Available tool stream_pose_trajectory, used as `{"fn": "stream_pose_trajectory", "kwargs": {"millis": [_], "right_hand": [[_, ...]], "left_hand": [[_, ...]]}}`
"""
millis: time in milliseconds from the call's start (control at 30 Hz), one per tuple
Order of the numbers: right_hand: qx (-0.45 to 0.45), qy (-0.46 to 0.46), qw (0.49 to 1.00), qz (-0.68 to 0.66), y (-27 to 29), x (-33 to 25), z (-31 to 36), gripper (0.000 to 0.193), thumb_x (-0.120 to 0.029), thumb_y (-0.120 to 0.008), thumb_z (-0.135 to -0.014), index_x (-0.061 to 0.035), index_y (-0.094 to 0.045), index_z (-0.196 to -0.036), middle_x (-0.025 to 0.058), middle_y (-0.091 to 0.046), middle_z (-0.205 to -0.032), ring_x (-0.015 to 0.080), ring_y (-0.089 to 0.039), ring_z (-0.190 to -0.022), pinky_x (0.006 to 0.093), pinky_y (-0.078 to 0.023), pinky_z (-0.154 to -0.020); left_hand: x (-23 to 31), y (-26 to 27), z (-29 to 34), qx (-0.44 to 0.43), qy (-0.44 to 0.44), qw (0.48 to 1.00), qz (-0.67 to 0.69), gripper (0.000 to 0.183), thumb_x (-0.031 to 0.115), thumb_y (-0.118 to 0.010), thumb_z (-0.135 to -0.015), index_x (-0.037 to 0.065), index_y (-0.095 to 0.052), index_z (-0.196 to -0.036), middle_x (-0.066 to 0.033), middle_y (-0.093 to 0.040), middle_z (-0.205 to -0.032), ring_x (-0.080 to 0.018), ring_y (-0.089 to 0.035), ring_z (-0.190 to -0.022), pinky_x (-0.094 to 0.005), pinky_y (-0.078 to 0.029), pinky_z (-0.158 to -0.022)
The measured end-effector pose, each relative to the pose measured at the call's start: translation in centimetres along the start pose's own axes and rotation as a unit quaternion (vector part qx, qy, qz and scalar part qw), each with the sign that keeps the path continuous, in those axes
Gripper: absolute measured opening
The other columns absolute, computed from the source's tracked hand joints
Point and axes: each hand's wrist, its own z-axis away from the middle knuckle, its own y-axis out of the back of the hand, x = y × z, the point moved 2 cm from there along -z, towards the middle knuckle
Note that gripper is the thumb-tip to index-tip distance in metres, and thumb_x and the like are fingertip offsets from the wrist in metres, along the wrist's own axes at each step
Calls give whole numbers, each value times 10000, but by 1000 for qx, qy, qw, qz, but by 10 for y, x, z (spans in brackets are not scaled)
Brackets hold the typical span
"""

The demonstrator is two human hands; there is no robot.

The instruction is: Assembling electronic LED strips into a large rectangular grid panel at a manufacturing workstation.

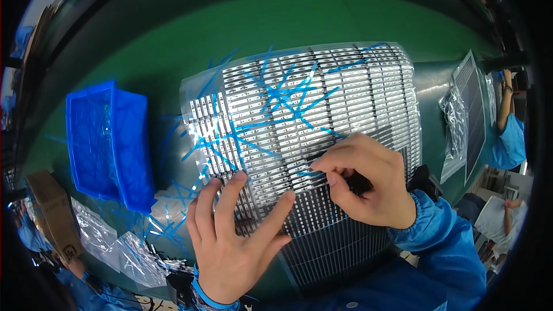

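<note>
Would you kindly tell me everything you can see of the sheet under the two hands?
The sheet looks like clear, glossy plastic bearing many rows of narrow pale strips with dark marks. It lies on the green table, its clear margin showing at the upper left. Thin blue strips lie scattered over it, mostly leftward. The left hand spreads over its lower left; the right hand bends over its lower middle, contact unclear.

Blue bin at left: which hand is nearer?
Left. The left hand is to the lower right of the blue bin, on the strip sheet; the right hand is farther right, over the sheet.
</note>
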Motion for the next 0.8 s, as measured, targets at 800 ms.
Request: {"fn": "stream_pose_trajectory", "kwargs": {"millis": [800], "right_hand": [[49,24,998,28,-14,5,1,347,-19,-841,-725,-47,-701,-1041,40,-623,-824,133,-509,-683,285,-404,-607]], "left_hand": [[20,23,52,138,13,990,-14,548,329,-836,-767,240,-715,-1295,-80,-555,-1407,-360,-481,-1326,-521,-368,-1040]]}}
